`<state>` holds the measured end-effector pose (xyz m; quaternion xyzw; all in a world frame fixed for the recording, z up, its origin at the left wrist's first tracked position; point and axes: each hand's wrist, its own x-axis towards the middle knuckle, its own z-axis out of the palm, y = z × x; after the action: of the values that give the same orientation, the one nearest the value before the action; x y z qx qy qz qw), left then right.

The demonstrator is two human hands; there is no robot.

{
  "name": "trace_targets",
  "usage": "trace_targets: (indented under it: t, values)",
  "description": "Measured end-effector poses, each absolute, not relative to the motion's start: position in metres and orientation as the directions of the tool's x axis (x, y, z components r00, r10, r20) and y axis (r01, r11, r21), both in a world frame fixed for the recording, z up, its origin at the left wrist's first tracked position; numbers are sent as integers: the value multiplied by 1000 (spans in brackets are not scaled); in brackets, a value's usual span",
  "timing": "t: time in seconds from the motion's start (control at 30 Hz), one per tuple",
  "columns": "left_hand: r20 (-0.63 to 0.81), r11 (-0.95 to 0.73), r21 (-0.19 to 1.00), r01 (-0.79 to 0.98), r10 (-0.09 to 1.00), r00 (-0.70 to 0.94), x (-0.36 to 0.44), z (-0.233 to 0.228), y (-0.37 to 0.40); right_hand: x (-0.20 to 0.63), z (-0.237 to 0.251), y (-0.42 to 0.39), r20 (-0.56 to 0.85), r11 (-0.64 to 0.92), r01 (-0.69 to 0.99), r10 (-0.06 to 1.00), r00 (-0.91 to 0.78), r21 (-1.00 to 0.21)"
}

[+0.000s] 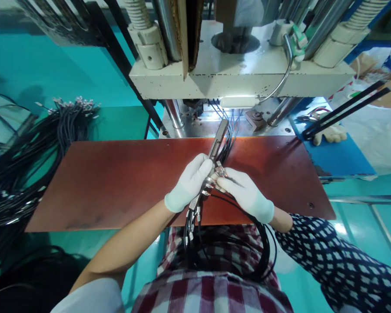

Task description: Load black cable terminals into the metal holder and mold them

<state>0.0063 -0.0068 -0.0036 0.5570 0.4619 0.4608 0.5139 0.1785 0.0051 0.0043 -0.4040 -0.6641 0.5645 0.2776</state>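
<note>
Both my hands wear white gloves and meet over the middle of a reddish-brown board (117, 182). My left hand (189, 182) grips a long dark metal fixture bar (219, 139) that points up toward the machine. My right hand (246, 193) pinches the metal connector ends (217, 174) of thin black cables against the bar. The black cable bundle (263, 252) loops down from my hands into my lap, with several silver connectors hanging below the left hand.
A cream-coloured press machine (241, 74) with steel columns stands right behind the board. A large heap of black cables (26, 161) with metal tips lies at the left. Another gloved hand (330, 132) rests at the right by black rods (345, 108) on a blue surface.
</note>
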Motion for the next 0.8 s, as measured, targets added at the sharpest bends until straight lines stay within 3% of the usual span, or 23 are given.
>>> trace_targets:
  t: [0.1, 0.27, 0.5, 0.7, 0.8]
  values:
    - [16, -16, 1000, -2, 985, 174, 5, -1, -7, 182, 7, 4, -66, 54, 241, 884, -462, -969]
    - [3, 8, 999, -47, 970, 244, 3, -3, -7, 181, 9, 5, -179, -87, 257, 914, -365, -963]
    - [9, -2, 1000, -24, 960, 281, 4, -2, -7, 175, 11, 11, -182, -60, 304, 902, -393, -951]
    - [54, -118, 940, 321, 978, 202, 6, -8, -10, 172, 3, 11, -131, 22, 362, 910, -393, -932]
    - [72, -128, 939, 318, 981, 182, 6, -7, -9, 177, 0, 10, -122, 21, 324, 900, -417, -946]
